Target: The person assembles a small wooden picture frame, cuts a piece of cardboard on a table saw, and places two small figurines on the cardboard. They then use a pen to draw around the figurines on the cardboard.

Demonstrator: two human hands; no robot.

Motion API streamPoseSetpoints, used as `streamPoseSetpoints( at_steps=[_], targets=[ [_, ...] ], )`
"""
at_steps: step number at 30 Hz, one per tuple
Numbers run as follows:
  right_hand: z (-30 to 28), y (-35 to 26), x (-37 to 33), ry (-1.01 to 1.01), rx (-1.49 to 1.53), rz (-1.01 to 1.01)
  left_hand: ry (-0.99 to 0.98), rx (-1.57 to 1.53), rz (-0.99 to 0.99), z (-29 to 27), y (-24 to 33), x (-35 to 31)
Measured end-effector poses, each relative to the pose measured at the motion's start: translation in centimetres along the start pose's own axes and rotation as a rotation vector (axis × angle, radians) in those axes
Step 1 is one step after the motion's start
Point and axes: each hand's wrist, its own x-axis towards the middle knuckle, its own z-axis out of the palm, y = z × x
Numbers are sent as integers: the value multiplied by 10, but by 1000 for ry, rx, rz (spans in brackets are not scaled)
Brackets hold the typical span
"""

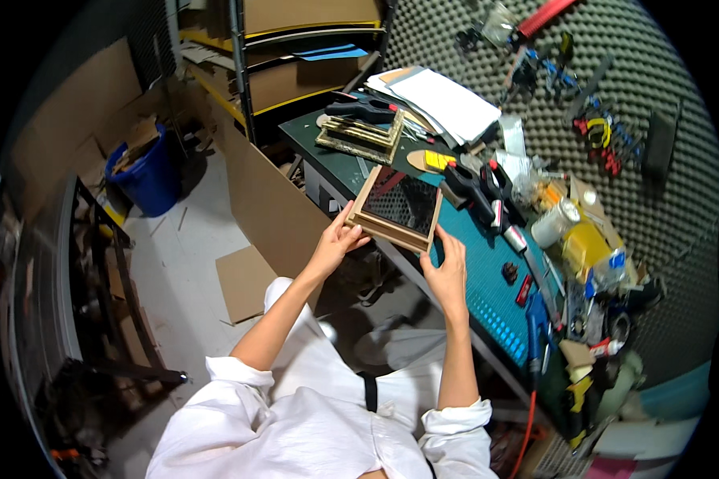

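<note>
Between both hands I hold a small wooden picture frame (398, 233) with a dark, glossy pane that mirrors the wall. My left hand (339, 242) is closed on its left corner, thumb on the near side. At the lower right corner, my right hand (446, 270) grips the edge with thumb and fingers. The frame is tilted and held over the near edge of the workbench. Behind it on the bench lie gold-coloured frame mouldings (359, 142), stacked together. Black spring clamps (473, 190) rest just right of the frame.
A green cutting mat (475, 267) covers the bench. A blue glue gun (538, 327) with an orange cord, jars (553, 223) and tools crowd its right side. White papers (451, 104) lie at the back. A blue bin (148, 180) and cardboard sheets (268, 203) stand at left.
</note>
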Motion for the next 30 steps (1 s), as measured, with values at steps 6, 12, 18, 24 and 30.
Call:
streamPoseSetpoints(
  at_steps=[6, 12, 18, 24, 30],
  targets=[
    [-3, -3, -3, -72, -40, 28, 33, 11, 57, 5, -3, -4],
    [-3, 3, -1, -78, -27, 37, 29, 22, 54, 5, -6, -4],
    [-4, 0, 0, -77, -43, 56, 45, -20, 77, 11, -5, -3],
    [-4, -7, 0, -82, -46, 79, 32, 57, 37, 10, -1, -4],
    [-3, -1, -2, -64, -24, 74, 24, 14, -5, 18, 5, -18]
  ],
)
